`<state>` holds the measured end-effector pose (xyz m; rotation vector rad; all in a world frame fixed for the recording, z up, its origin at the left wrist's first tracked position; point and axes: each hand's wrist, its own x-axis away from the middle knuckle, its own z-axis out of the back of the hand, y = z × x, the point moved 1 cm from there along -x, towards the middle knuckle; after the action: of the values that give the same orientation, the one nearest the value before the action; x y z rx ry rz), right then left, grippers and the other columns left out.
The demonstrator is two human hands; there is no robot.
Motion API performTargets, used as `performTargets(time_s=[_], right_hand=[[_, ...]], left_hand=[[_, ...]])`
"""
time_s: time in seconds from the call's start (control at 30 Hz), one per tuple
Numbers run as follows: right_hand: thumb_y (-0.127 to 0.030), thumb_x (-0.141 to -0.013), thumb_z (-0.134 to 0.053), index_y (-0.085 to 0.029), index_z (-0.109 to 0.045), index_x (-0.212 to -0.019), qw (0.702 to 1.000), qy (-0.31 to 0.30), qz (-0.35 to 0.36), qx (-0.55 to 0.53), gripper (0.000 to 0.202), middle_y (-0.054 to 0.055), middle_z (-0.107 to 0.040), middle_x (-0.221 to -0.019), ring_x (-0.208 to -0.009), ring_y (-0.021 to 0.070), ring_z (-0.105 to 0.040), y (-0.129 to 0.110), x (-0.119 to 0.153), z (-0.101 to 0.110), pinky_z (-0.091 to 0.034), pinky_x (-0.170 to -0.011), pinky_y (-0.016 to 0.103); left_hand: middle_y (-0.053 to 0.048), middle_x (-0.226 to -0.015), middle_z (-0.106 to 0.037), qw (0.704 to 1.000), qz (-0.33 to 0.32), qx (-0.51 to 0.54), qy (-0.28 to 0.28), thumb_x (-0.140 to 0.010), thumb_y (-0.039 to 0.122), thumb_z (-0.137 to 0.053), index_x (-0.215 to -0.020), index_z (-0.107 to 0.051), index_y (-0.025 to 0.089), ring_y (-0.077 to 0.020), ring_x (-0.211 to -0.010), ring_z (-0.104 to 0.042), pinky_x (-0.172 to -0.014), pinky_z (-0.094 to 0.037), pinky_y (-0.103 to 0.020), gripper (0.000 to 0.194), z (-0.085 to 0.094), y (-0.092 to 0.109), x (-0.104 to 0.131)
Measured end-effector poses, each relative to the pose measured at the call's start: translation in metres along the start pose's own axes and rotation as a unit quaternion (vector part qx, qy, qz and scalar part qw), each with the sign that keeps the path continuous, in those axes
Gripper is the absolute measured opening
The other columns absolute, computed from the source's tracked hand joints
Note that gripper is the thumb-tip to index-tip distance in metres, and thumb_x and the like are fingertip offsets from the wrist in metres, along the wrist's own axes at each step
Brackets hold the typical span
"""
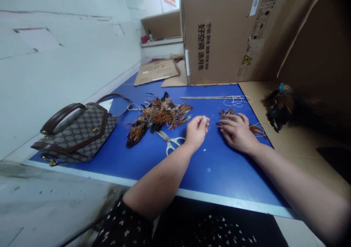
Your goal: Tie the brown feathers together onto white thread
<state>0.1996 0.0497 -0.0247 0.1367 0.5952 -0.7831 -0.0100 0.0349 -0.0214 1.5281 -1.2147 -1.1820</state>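
Note:
Close to the middle of the blue table (164,170), my left hand (196,132) is closed in a pinch on a small whitish piece (204,118) too small to name. To its right, my right hand (238,132) lies palm down with its fingers spread over brown feathers (227,113), which it partly covers; whether it grips any is hidden. More orange-brown feathers (256,130) and a thin thread loop show beside the right wrist. A large pile of brown and black feathers (160,111) lies left of my left hand. Metal scissors (169,141) rest open below the pile.
A patterned handbag (79,130) stands at the left. Behind are a thin rod (203,98), tangled white thread (236,101), flat cardboard (156,71) and a big carton (219,35). Dark feathers (280,104) lie on the cardboard at the right.

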Motion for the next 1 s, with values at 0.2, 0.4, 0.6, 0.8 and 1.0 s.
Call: performTargets(time_s=[0.2, 0.4, 0.6, 0.8, 1.0], right_hand=[[-0.025, -0.099, -0.058, -0.025, -0.076, -0.109, 0.996, -0.037, 0.039, -0.070, 0.020, 0.007, -0.079, -0.107, -0.111, 0.0272, -0.067, -0.012, 0.001, 0.006, -0.020, -0.121, 0.062], [-0.014, -0.094, -0.060, -0.028, -0.072, -0.119, 0.990, 0.052, 0.040, -0.125, 0.031, 0.004, -0.077, -0.098, -0.095, 0.0228, -0.070, -0.016, 0.003, 0.013, -0.033, -0.116, 0.057], [-0.024, -0.097, -0.064, -0.027, -0.075, -0.107, 0.996, 0.013, 0.028, -0.082, 0.016, 0.007, -0.074, -0.103, -0.101, 0.0264, -0.064, -0.011, 0.002, 0.008, -0.040, -0.104, 0.052], [-0.025, -0.101, -0.058, -0.022, -0.074, -0.101, 0.998, -0.052, 0.016, -0.044, 0.017, 0.010, -0.070, -0.096, -0.097, 0.0276, -0.058, -0.014, 0.002, -0.002, -0.040, -0.093, 0.046], [-0.011, -0.094, -0.052, -0.021, -0.061, -0.089, 0.998, -0.050, 0.010, -0.034, 0.014, 0.010, -0.065, -0.089, -0.092, 0.0275, -0.054, -0.020, 0.002, 0.002, -0.040, -0.091, 0.045]], left_hand=[[-0.001, -0.077, -0.061, 1.000, -0.012, -0.011, -0.007, -0.094, 0.051, -0.066, -0.095, -0.068, 0.016, -0.0071, -0.058, -0.050, -0.053, -0.038, -0.021, 0.035, 0.000, -0.001, 0.000], [-0.001, -0.079, -0.061, 1.000, -0.012, -0.015, -0.010, -0.093, 0.054, -0.066, -0.096, -0.068, 0.016, -0.0064, -0.058, -0.050, -0.054, -0.039, -0.020, 0.038, 0.002, -0.003, -0.001], [-0.001, -0.078, -0.061, 1.000, -0.012, -0.018, -0.014, -0.095, 0.049, -0.065, -0.096, -0.067, 0.015, -0.0066, -0.057, -0.050, -0.053, -0.039, -0.020, 0.034, 0.001, -0.002, -0.001], [-0.001, -0.078, -0.062, 1.000, -0.009, -0.021, -0.020, -0.095, 0.047, -0.065, -0.097, -0.068, 0.016, -0.0061, -0.057, -0.051, -0.054, -0.039, -0.020, 0.032, 0.001, -0.002, -0.001], [-0.001, -0.079, -0.062, 0.999, -0.009, -0.023, -0.020, -0.095, 0.047, -0.065, -0.096, -0.068, 0.016, -0.0060, -0.057, -0.051, -0.054, -0.040, -0.020, 0.032, 0.000, 0.000, 0.000]])
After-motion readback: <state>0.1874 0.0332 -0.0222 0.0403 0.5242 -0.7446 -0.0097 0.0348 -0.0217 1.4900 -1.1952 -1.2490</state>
